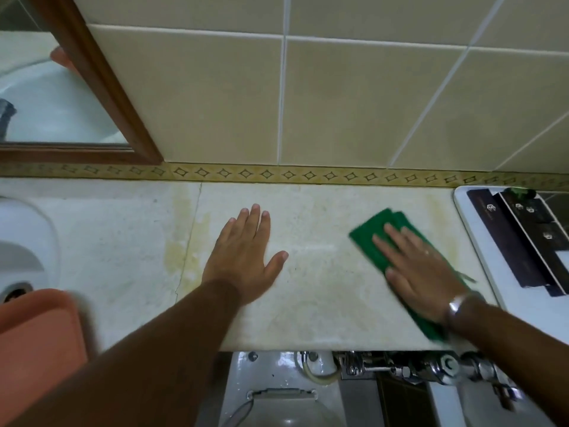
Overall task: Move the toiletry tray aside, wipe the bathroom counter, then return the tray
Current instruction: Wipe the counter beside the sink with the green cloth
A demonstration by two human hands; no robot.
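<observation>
A pale stone counter with yellowish stains runs below the tiled wall. My right hand lies flat on a folded green cloth at the counter's right side, pressing it onto the stone. My left hand rests palm down on the bare counter at the middle, fingers spread, holding nothing. A white toiletry tray with dark boxes stands at the far right end, just beyond the cloth.
A white sink with its drain sits at the left, and an orange plastic basin covers its front. A wood-framed mirror hangs at upper left. Chrome pipes and a toilet lie below the counter's front edge.
</observation>
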